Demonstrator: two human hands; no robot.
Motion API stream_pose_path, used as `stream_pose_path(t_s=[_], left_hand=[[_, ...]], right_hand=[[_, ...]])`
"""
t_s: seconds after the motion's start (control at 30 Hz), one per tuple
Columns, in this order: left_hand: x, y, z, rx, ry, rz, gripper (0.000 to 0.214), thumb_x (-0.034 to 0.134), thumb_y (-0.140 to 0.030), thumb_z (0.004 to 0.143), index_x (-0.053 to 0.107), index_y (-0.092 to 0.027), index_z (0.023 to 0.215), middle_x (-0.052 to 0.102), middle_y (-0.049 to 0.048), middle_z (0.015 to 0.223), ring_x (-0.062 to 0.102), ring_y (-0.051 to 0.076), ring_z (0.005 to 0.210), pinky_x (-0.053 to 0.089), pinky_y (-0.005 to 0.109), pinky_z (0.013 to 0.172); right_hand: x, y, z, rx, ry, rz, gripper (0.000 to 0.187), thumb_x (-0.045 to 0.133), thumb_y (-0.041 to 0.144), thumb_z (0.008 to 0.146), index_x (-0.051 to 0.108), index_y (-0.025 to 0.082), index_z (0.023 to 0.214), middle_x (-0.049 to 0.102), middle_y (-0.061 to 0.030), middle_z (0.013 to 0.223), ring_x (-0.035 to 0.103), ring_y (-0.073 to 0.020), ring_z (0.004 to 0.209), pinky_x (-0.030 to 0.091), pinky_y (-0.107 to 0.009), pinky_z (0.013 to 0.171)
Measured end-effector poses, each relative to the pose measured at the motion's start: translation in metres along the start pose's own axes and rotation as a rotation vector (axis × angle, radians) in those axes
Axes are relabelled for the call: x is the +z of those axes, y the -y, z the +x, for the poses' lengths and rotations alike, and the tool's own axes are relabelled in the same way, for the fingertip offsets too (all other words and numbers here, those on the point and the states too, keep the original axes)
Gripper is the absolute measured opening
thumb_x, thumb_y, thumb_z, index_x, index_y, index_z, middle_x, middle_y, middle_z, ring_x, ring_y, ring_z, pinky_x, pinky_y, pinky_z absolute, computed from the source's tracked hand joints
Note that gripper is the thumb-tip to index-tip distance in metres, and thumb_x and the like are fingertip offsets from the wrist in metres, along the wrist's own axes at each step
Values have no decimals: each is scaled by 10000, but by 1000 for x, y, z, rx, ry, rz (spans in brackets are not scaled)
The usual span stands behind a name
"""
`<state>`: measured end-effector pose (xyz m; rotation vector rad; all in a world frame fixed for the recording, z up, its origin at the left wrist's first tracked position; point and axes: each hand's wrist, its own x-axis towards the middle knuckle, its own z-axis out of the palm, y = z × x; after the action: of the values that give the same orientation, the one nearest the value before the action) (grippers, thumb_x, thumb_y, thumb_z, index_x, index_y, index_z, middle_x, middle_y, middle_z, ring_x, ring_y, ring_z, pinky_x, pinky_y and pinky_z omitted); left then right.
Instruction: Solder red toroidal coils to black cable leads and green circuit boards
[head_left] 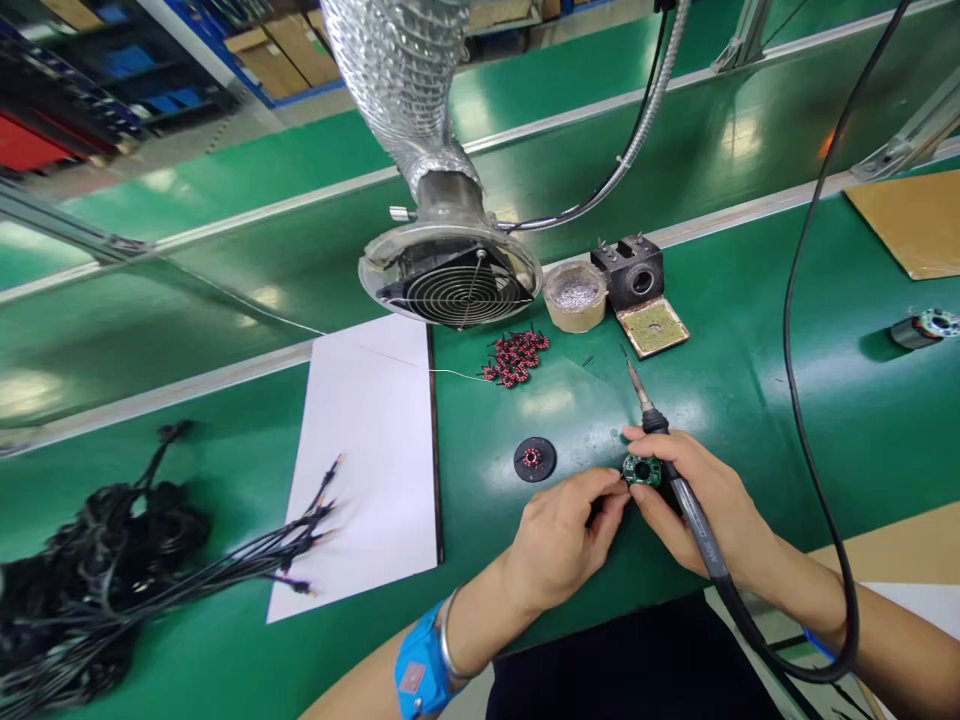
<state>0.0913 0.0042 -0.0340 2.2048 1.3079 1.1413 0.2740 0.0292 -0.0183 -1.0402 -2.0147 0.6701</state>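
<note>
A small round green circuit board point(642, 470) with a dark centre hole is between my two hands. My left hand point(566, 530) pinches at its left edge; a tiny dark bit shows by those fingertips, too small to name. My right hand point(705, 500) has thumb and fingers on the board's right side. That same hand also carries a soldering iron point(694, 520), its tip pointing up and away above the board. To the left lies a black disc point(545, 446) with one red-and-black wound ring point(532, 457) on it. Several similar rings point(516, 357) are heaped farther back.
A fume extractor point(457, 280) hangs over the bench. Behind my hands stand a round pot point(575, 297), an iron stand point(634, 275) and a sponge tray point(652, 326). Black cables point(112, 580) reach onto a white sheet point(367, 450) at left. A metal cylinder point(919, 328) lies right.
</note>
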Motion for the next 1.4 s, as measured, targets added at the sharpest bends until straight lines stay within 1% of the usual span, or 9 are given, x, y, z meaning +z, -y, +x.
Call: stream_pose_path(t_s=[0.1,0.17,0.23,0.37,0.53,0.63,0.87,1.23,1.4], left_hand=[[0,-2,1,-113,25,-170,383,584,-94,878,431,-199,1213,738,-8,834,731,101,718,588,169,702],[0,-2,2,-131,28,-199,392,587,-80,866,431,-197,1206,733,-11,830,728,90,717,581,152,702],[0,-3,2,-115,12,-149,357,603,-87,863,457,-198,1170,736,-7,834,730,94,717,582,157,705],[0,-3,3,-61,-20,-61,266,617,-107,868,504,-196,1093,742,1,834,732,108,689,585,169,667],[1,-3,4,-13,-32,-61,245,628,-88,853,529,-185,1055,744,-1,821,731,113,680,593,179,679],[2,-3,4,-4,-41,-50,228,633,-85,851,537,-179,1036,745,3,820,730,114,675,594,179,681],[1,-5,6,30,-44,-1,196,626,-89,862,541,-179,1014,746,0,801,724,114,656,589,181,676],[1,-3,3,83,-40,61,191,629,-79,861,570,-161,1024,745,15,822,726,131,683,584,198,661],[1,-2,2,116,-21,69,197,640,-68,857,580,-143,1029,743,29,840,729,131,721,590,200,702]], right_hand=[[2,-1,1,-15,-7,-19,310,556,105,867,524,190,1163,657,-115,1201,645,-196,1064,543,-347,915],[-3,0,-1,-37,-22,-34,315,560,90,867,545,184,1167,662,-108,1192,632,-199,1075,532,-345,931],[-14,4,-4,-57,-35,-41,366,546,61,872,555,186,1216,681,-86,1122,640,-183,1010,537,-320,893],[-48,17,-18,-107,-31,-96,489,547,61,860,533,182,1333,650,-67,965,627,-154,819,533,-271,706],[-72,34,-33,-57,56,-109,384,504,88,835,599,175,1196,678,-65,874,657,-186,774,542,-316,674],[-71,33,-33,-39,81,-51,336,489,81,819,600,174,1123,685,-57,834,657,-181,721,533,-322,637],[-63,21,-28,-103,104,42,361,504,59,789,604,124,1129,643,-56,809,622,-156,675,519,-298,592],[-63,26,-27,-88,105,-43,328,491,81,811,610,151,1108,663,-56,825,652,-173,733,535,-322,655],[-65,32,-24,-81,90,-95,317,497,75,795,637,173,1061,674,-64,800,677,-194,740,549,-319,620]])
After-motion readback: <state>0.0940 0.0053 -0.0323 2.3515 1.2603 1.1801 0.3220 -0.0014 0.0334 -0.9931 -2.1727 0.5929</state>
